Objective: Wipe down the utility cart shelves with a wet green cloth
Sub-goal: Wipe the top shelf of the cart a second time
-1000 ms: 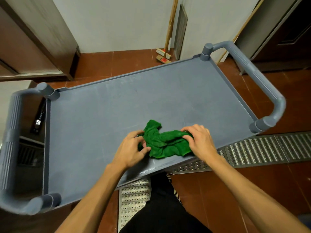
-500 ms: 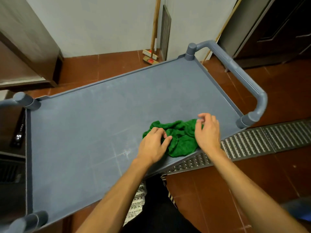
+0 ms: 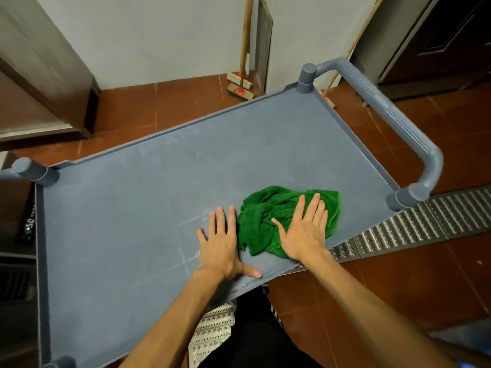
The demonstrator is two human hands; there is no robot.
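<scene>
The green cloth lies bunched on the cart's top shelf, near the front edge and toward the right-hand corner. The right hand presses flat on it, fingers straight and spread — no pinching grip, only palm weight. The left hand lies flat on bare shelf just beside the cloth, its grip spread too. Soft, limp and likely water-heavy, the cloth should slide best under a palm on its middle — held by a corner it would probably trail.
</scene>
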